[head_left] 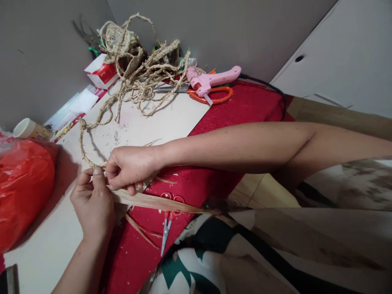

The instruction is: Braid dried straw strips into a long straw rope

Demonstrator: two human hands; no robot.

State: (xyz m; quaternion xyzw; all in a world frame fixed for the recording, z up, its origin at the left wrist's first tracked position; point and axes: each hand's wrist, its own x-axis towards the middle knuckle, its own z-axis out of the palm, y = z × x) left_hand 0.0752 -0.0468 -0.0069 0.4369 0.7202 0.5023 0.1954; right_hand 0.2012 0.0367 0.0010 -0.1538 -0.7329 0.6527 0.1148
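My left hand (93, 200) pinches the end of a braided straw rope (82, 141) between thumb and fingers, low over a white board. Right beside it, my right hand (131, 167) is closed with curled fingers, gripping dry plant-fibre strands at the rope's end; its fingertips are partly hidden. A wide, pale strip of dry husk (153, 201) runs from between the hands toward my lap. From my left hand the rope leads up to a tangled heap of the same rope (143, 77). Thin loose strips (141, 232) hang below my hands.
Small red-handled scissors (167, 222) lie on the red cloth (208, 183) near my lap. A pink glue gun (211, 79) rests over orange-handled scissors (226, 94) at the back. To the left are a red plastic bag (26, 188) and a paper cup (32, 129). Grey panels enclose the back.
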